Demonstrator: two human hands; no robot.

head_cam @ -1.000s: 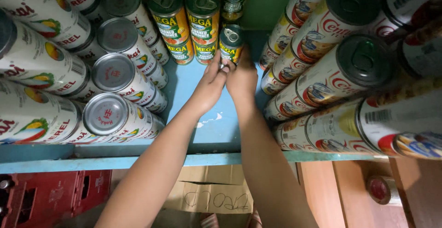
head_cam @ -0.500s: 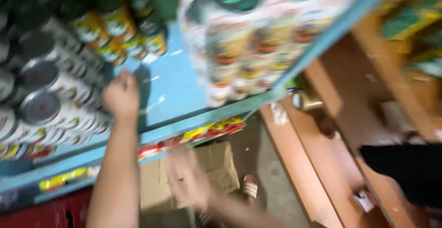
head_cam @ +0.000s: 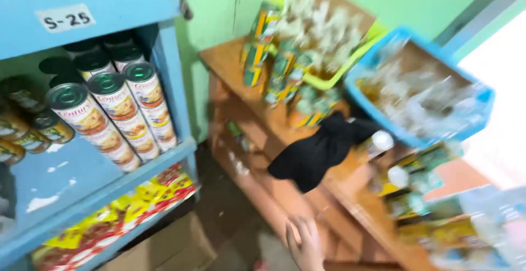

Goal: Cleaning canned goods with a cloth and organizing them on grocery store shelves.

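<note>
Only my right hand (head_cam: 304, 243) shows, low at the bottom centre, blurred, with its fingers loosely apart and nothing in it. It hangs over the floor between the blue shelf (head_cam: 109, 186) and the wooden rack (head_cam: 350, 194), touching neither. Stacked cans with green lids and white labels (head_cam: 118, 115) lie on their sides on the blue shelf to the left. My left hand is out of view.
Green cans (head_cam: 274, 65) stand on the wooden rack beside a black cloth (head_cam: 320, 150). A yellow-green basket (head_cam: 356, 46) and a blue basket (head_cam: 474, 123) of small bottles sit behind. Yellow and red packets (head_cam: 120, 213) fill the lower blue shelf above a cardboard box (head_cam: 170, 249).
The view has swung right from the can shelf to the wooden rack. Both hands left the cans; the right hand dropped low and the left went out of view.
</note>
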